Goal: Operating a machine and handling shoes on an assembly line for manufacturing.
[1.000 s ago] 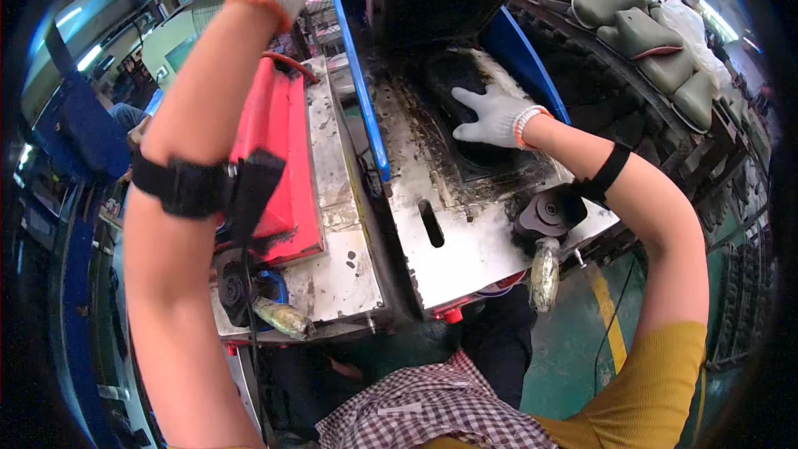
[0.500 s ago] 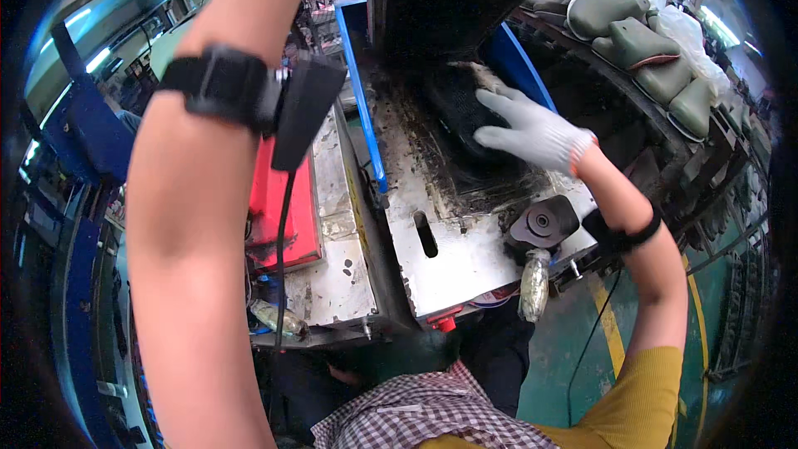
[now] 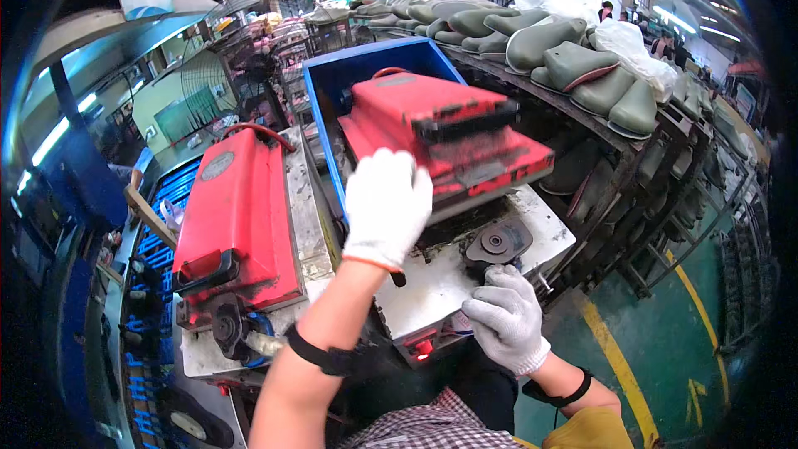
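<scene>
A red press lid with a black front handle lies low over the white-topped base; its front part is blurred by motion. My left hand, in a white knitted glove, is at the lid's front left corner, off the handle, fingers extended and somewhat blurred. Whether it touches the lid is unclear. At the base's front right, my gloved right hand is closed around the lever handle below a dark round-faced clamp. The lever handle itself is covered by the fingers.
To the left stands a second red press with its own dark clamp. A blue frame surrounds the lid's far part. Olive-green boots crowd a rack at the right. A red button glows on the base's front.
The raised lid has come down over the black mould. My left arm has dropped from overhead to the lid's front. My right hand has moved from the mould to the lever handle.
</scene>
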Demonstrator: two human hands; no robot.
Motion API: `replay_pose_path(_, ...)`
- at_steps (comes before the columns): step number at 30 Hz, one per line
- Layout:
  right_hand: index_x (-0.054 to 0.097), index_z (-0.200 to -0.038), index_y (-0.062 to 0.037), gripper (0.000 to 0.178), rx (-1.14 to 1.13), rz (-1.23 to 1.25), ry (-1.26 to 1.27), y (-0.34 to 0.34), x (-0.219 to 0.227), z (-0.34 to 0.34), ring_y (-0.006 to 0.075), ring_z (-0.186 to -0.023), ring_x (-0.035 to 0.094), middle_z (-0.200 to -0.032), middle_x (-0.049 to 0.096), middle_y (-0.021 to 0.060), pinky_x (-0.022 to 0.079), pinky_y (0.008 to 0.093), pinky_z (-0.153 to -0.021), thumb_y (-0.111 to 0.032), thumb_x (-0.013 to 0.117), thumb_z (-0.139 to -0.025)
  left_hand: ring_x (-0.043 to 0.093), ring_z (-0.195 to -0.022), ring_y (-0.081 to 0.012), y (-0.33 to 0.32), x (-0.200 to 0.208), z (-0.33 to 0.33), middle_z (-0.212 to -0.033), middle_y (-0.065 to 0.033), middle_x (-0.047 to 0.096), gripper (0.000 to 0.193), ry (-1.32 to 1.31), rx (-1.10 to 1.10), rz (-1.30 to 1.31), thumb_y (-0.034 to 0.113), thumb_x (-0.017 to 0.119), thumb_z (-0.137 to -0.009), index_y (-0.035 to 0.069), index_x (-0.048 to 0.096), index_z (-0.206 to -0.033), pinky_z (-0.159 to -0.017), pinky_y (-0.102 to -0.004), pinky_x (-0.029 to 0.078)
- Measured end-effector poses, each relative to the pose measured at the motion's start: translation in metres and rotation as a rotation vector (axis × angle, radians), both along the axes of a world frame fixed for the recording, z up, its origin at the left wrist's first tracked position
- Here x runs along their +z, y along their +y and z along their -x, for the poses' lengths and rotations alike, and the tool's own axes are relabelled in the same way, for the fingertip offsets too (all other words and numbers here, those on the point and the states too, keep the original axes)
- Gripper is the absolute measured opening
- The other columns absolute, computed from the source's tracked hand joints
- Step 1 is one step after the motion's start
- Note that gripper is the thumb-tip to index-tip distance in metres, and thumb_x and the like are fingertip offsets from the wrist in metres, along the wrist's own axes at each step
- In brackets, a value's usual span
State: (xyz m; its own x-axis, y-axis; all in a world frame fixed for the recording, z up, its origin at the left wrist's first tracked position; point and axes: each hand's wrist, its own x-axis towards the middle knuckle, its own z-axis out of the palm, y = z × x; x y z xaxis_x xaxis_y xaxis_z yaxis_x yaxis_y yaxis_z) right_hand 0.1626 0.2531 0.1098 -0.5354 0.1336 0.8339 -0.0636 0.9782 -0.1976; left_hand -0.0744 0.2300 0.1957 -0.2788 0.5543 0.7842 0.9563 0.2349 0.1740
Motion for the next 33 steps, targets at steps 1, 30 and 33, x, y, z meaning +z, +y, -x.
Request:
replay_pose_path(1, 0.070, -0.103, -0.0103, 0.040, -0.012, 0.008, 0.003, 0.000, -0.003, 0.003, 0.0363, -0.100, 0.063, -0.099, 0.067, 0.0080, 0.051, 0.0524, -0.091, -0.002, 0.079, -0.064, 0.062, -0.084, -0.0380, 0.001, -0.012, -0.004, -0.082, -0.0182, 0.062, 0.024, 0.025, 0.019, 0.024, 0.024, 0.064, -0.089, 0.005, 0.063, -0.075, -0.075, -0.0500, 0.051)
replay_pose_path(30, 0.068, -0.111, -0.0072, 0.033, 0.277, 0.063, 0.146, -0.028, 0.048, 0.074, 0.0318, -0.097, 0.068, -0.103, 0.068, 0.0125, 0.056, 0.0413, -0.084, -0.001, 0.071, -0.079, 0.058, -0.117, -0.0355, -0.203, -0.023, -0.017, -0.118, -0.0194, 0.062, 0.033, -0.231, -0.029, 0.064, 0.008, 0.070, -0.081, -0.001, 0.064, -0.112, -0.107, -0.0431, 0.044)
replay_pose_path(33, 0.057, -0.134, -0.0026, 0.047, 0.465, 0.384, -0.321, -0.079, 0.042, 0.106, 0.0376, -0.109, 0.063, -0.113, 0.066, 0.0205, 0.052, 0.0438, -0.094, -0.012, 0.065, -0.089, 0.059, -0.109, -0.0319, -0.268, -0.011, 0.032, -0.112, -0.0168, 0.061, 0.023, -0.295, 0.207, -0.046, 0.001, 0.062, -0.086, -0.003, 0.061, -0.109, -0.099, -0.0421, 0.045)
